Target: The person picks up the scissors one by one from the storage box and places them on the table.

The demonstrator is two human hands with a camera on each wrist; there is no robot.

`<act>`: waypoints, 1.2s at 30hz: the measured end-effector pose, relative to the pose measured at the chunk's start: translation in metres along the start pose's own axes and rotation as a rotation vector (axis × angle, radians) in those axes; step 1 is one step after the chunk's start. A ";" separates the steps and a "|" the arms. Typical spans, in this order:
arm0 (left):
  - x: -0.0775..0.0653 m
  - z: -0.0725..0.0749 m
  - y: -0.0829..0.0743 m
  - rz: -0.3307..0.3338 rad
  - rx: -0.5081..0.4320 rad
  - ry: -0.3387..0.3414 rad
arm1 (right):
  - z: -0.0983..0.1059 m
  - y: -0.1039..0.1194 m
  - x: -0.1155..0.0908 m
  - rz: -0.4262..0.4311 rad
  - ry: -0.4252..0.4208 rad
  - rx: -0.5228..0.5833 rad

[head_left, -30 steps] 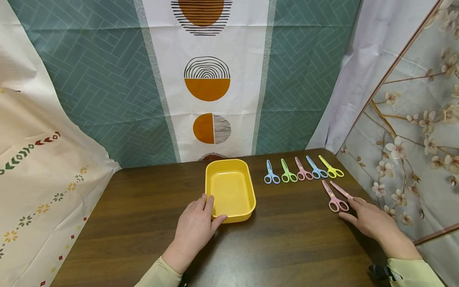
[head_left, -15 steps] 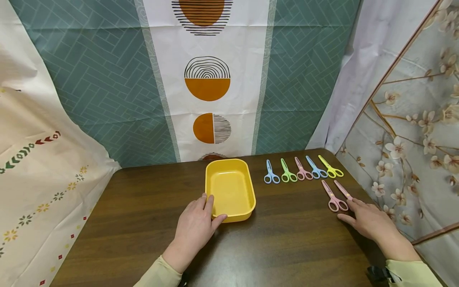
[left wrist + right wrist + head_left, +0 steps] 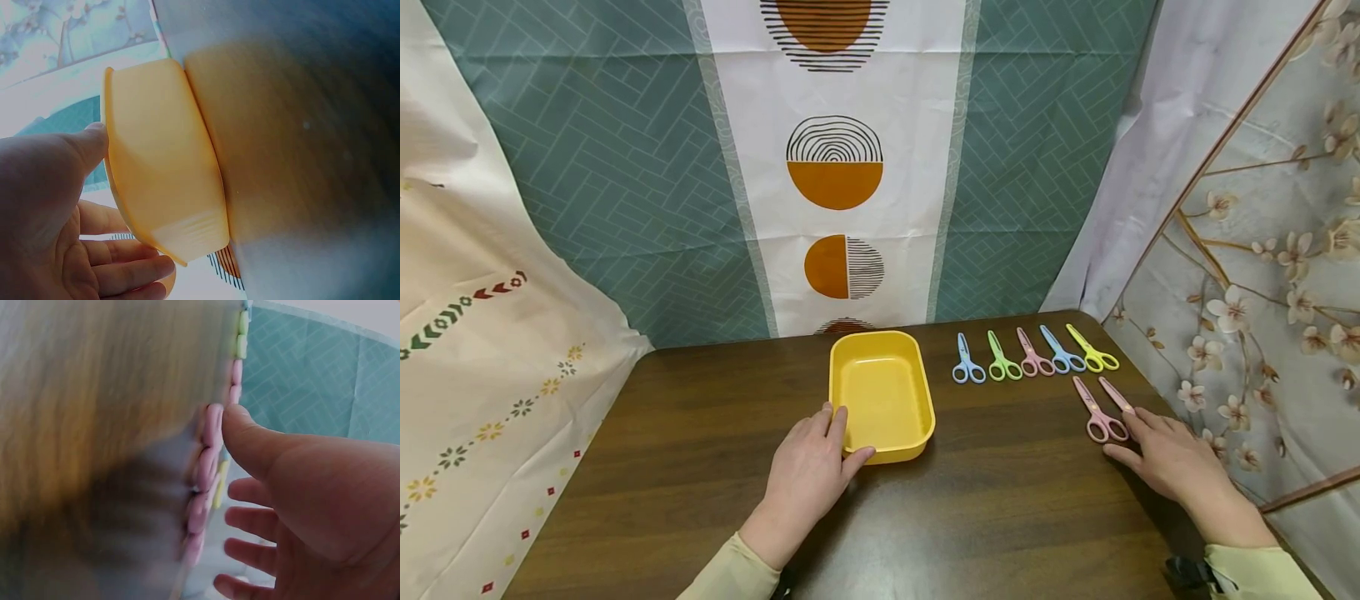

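My left hand grips the near left corner of a yellow plastic tray, thumb on the front rim and fingers over the left rim. The left wrist view shows the same hold at the tray's side wall. On the right, my right hand rests over the handles of a pair of pink scissors, hiding them; the blades point away. Its fingers lie extended and slightly spread. A second pair of pink scissors lies just left, beside the thumb. Pink handle loops show past the thumb in the right wrist view.
Behind the pink pairs runs a row of scissors: blue, green, pink, blue and yellow. A patterned curtain hangs at the back edge of the brown wooden table. Flowered cloth borders the right.
The tip of the right-hand pink scissors has swung a little to the right, leaving them nearly parallel to the neighbouring pair. My right hand has shifted slightly left. The left hand and tray stay put.
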State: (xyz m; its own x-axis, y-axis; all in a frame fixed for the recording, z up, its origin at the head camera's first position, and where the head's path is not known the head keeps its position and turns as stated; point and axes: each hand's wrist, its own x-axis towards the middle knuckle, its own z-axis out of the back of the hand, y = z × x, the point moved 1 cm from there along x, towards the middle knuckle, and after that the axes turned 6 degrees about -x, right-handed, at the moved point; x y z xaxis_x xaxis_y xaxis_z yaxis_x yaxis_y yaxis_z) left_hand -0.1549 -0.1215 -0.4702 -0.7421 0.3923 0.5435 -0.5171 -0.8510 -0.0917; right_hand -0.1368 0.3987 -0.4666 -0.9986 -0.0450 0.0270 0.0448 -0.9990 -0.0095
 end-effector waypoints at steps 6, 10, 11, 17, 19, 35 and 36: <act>-0.001 0.000 -0.001 0.005 -0.001 -0.005 | 0.008 0.016 0.002 0.033 -0.087 -0.005; 0.000 0.001 -0.003 0.012 -0.001 -0.006 | 0.011 0.033 0.006 0.080 -0.139 -0.016; 0.001 0.001 -0.004 0.015 -0.001 -0.008 | 0.012 0.038 0.007 0.095 -0.152 -0.023; 0.000 0.001 -0.009 0.019 0.016 -0.017 | 0.019 0.073 0.013 0.161 -0.218 -0.035; 0.001 0.000 -0.010 0.016 0.023 -0.019 | 0.020 0.086 0.015 0.186 -0.247 -0.029; 0.003 0.003 -0.015 0.026 0.023 0.004 | 0.022 0.164 0.025 0.319 -0.294 0.011; 0.003 0.003 -0.017 0.026 0.026 0.004 | 0.022 0.166 0.025 0.321 -0.291 0.013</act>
State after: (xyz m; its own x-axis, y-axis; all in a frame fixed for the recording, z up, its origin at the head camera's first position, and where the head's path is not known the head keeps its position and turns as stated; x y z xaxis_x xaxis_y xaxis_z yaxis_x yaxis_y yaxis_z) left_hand -0.1473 -0.1073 -0.4643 -0.7567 0.3711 0.5383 -0.4864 -0.8697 -0.0842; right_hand -0.1539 0.2315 -0.4451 -0.8846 -0.3521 0.3059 0.3540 -0.9338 -0.0513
